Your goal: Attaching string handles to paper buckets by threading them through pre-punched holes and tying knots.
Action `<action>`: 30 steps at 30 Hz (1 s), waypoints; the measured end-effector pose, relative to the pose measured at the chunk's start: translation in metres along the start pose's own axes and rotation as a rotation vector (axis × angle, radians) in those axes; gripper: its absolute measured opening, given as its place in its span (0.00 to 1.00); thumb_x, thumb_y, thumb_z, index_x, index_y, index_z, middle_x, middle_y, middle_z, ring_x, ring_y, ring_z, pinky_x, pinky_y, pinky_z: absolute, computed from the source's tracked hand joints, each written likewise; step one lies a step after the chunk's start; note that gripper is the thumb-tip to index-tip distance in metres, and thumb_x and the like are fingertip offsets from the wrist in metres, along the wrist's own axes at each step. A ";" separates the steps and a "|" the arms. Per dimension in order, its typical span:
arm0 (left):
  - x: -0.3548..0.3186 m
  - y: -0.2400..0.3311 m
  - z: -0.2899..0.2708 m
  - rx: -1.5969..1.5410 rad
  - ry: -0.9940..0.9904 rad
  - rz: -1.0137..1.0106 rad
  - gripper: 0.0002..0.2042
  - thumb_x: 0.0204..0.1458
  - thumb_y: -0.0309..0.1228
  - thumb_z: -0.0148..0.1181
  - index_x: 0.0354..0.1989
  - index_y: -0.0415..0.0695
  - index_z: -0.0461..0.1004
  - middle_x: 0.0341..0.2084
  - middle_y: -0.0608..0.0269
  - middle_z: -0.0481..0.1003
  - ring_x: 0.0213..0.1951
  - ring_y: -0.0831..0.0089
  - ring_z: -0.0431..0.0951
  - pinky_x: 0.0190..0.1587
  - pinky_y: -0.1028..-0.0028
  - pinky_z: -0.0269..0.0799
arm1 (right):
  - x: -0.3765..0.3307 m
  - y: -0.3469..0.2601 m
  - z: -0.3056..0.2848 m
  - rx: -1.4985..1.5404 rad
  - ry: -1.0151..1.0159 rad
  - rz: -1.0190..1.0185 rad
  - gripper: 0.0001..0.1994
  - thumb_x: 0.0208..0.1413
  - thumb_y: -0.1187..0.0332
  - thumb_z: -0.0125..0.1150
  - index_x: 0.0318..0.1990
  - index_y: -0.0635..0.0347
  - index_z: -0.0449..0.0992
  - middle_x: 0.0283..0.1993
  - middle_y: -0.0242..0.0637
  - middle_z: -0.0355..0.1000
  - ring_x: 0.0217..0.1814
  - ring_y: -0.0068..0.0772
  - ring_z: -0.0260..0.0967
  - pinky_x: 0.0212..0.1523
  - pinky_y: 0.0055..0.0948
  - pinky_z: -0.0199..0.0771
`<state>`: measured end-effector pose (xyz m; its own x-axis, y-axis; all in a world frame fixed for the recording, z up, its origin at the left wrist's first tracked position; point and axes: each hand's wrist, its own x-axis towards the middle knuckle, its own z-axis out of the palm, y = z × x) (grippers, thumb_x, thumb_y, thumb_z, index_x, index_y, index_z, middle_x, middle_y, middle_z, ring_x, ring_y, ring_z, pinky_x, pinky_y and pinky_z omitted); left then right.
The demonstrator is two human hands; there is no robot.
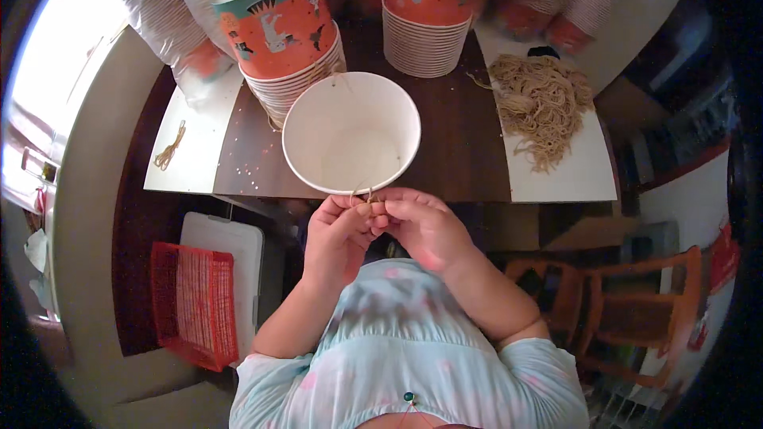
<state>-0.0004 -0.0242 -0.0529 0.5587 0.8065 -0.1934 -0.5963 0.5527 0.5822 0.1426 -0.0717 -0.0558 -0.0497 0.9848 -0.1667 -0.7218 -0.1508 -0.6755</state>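
Note:
A white paper bucket (350, 123) lies tipped toward me at the table's front edge, its open mouth facing up and its inside bare. At its near rim a thin tan cord (368, 193) comes through the wall. My left hand (338, 230) and my right hand (417, 226) meet just below that rim, both closed, with thumbs and fingertips pinching the cord between them. The cord's ends are mostly hidden by my fingers. Another bit of cord shows at the bucket's far rim.
Behind the bucket stand two stacks of orange patterned buckets (274, 28) (433, 0). A heap of tan cords (544, 103) lies at the right, a small cord bundle (170, 147) at the left. Below are a red basket (195, 302) and a wooden chair (636, 314).

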 end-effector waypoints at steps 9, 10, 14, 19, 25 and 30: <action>-0.010 -0.004 0.014 0.730 0.111 0.603 0.03 0.50 0.16 0.58 0.32 0.34 0.70 0.30 0.56 0.77 0.31 0.76 0.78 0.35 0.78 0.76 | 0.007 0.011 0.011 0.224 0.086 0.083 0.10 0.58 0.66 0.48 0.39 0.57 0.75 0.37 0.32 0.73 0.42 0.25 0.69 0.47 0.31 0.67; -0.009 -0.004 0.014 0.730 0.113 0.601 0.03 0.50 0.16 0.58 0.32 0.34 0.70 0.30 0.56 0.77 0.31 0.76 0.78 0.35 0.78 0.76 | 0.009 0.011 0.009 0.270 0.093 0.106 0.09 0.56 0.67 0.50 0.38 0.58 0.75 0.37 0.34 0.74 0.41 0.28 0.70 0.47 0.32 0.68; -0.005 -0.002 0.004 0.969 0.109 0.681 0.04 0.47 0.16 0.59 0.31 0.36 0.73 0.29 0.59 0.77 0.30 0.78 0.77 0.33 0.80 0.73 | 0.009 0.010 0.002 0.373 0.039 0.140 0.08 0.54 0.67 0.51 0.38 0.59 0.75 0.37 0.35 0.74 0.40 0.30 0.71 0.45 0.34 0.71; 0.000 -0.002 0.001 1.161 0.023 0.796 0.08 0.43 0.15 0.61 0.32 0.37 0.74 0.28 0.58 0.77 0.29 0.75 0.77 0.32 0.78 0.72 | 0.010 0.006 0.005 0.282 0.087 0.118 0.08 0.54 0.67 0.53 0.38 0.56 0.75 0.37 0.32 0.74 0.40 0.28 0.70 0.45 0.32 0.70; 0.001 -0.004 0.007 1.205 0.015 0.840 0.09 0.40 0.17 0.63 0.32 0.38 0.75 0.28 0.58 0.77 0.28 0.72 0.78 0.32 0.77 0.73 | 0.012 0.010 0.006 0.228 0.118 0.054 0.07 0.54 0.68 0.54 0.39 0.53 0.75 0.37 0.28 0.74 0.39 0.24 0.69 0.44 0.28 0.68; 0.004 -0.001 0.004 1.309 -0.001 0.966 0.08 0.41 0.17 0.62 0.32 0.38 0.75 0.27 0.58 0.77 0.28 0.72 0.78 0.32 0.78 0.73 | 0.011 0.008 0.008 0.225 0.125 0.055 0.07 0.53 0.68 0.53 0.39 0.54 0.75 0.37 0.28 0.73 0.39 0.23 0.69 0.44 0.29 0.68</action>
<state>0.0048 -0.0219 -0.0508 0.2883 0.7275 0.6226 0.1652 -0.6782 0.7161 0.1308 -0.0612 -0.0580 -0.0176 0.9553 -0.2953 -0.8564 -0.1668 -0.4886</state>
